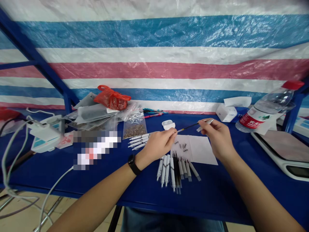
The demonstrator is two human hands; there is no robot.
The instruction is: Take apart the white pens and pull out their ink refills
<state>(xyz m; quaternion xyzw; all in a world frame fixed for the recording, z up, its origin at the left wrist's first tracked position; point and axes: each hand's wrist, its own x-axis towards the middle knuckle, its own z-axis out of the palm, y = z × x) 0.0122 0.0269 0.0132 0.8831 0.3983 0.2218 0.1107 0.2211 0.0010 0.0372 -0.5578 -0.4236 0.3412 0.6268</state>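
2 hands up over the blue table (147, 188). My left hand (156, 145) has its fingers (172, 132) pinched shut on a thin black refill (189, 128), gold-coloured near the tip. My right hand (217, 138) is also pinched, holding a white pen barrel (206, 124). Refill runs from my left fingers across to my right fingers; can't tell if it's inside the barrel.

Directly below my fingers: a bunch of about 12 pens and refills (175, 172), lying side by side. Under my right fingers: a white paper sheet (201, 149) with small parts (184, 146) on it. Left of my left fingers: 4 white pens (137, 141) and a clear bag of brown bits (134, 129). Just past my fingers: a small white case (168, 124). Far right of my fingers: a water bottle (267, 108) and a scale (282, 149).
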